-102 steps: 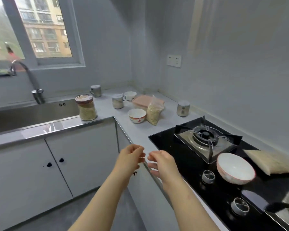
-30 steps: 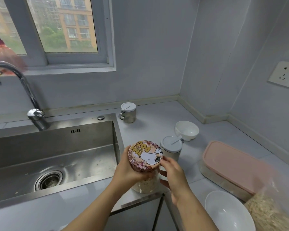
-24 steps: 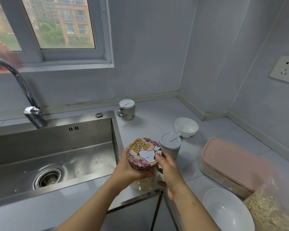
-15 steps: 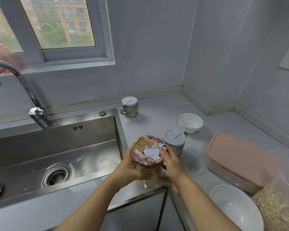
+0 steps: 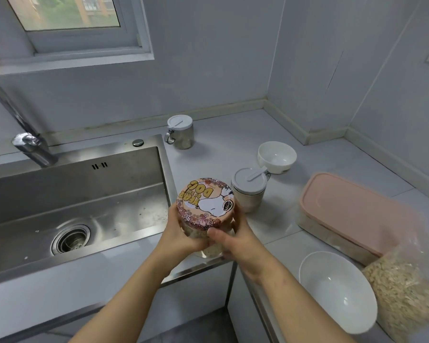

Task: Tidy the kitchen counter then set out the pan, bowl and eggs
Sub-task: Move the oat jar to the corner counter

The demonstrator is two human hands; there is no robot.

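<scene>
Pink-lidded jar [image 5: 205,205]: upright, clear body part-filled with pale flakes, at the front corner of the counter [image 5: 233,144], just right of the sink [image 5: 84,194]; whether its base rests there or is lifted, I cannot tell
Left hand [image 5: 181,235]: fingers curled round the jar's left side, gripping it
Right hand [image 5: 238,241]: wrapped round the right side, thumb across the front under the lid
Key relation: jar clamped between both palms, long axis vertical, lid upward; neither hand nearer
Likely step: carrying the jar off as tidying
Close by: grey-lidded canister [image 5: 249,191] just beside the jar, back right; large white bowl [image 5: 337,293] near right
Risk: canister could be nudged if the jar swings right
</scene>
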